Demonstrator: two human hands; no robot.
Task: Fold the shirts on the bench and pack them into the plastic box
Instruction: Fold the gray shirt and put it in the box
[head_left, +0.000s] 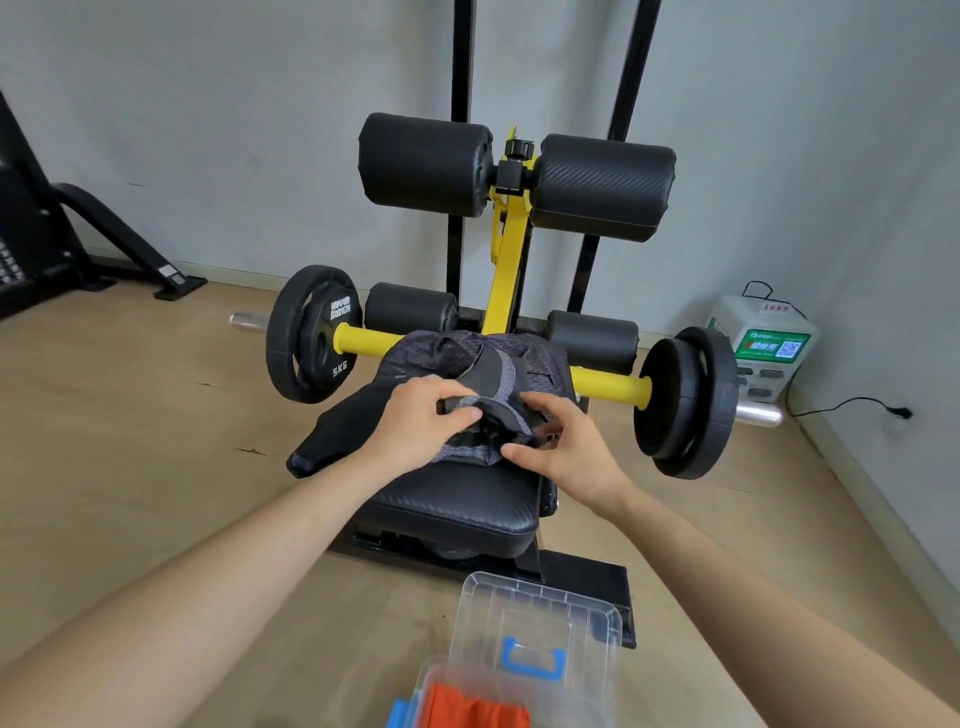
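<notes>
Shirt (470, 374), dark mesh, bunched on bench pad (457, 501); left hand (421, 421) & right hand (566, 447) both pinch its collar. Plastic box (535, 639) w/ orange cloth (467, 709) nearer; barbell (363, 336) behind.

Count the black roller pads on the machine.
4: upper left pad and upper right pad flank the yellow post; lower left pad and lower right pad sit below, beyond the dark shirt.

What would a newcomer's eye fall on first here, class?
At centre, the left hand and right hand grip a dark mesh shirt on the bench pad. Behind runs a yellow bar with black weight plates at both ends. At the bottom edge, a clear plastic box holds orange cloth.
</notes>
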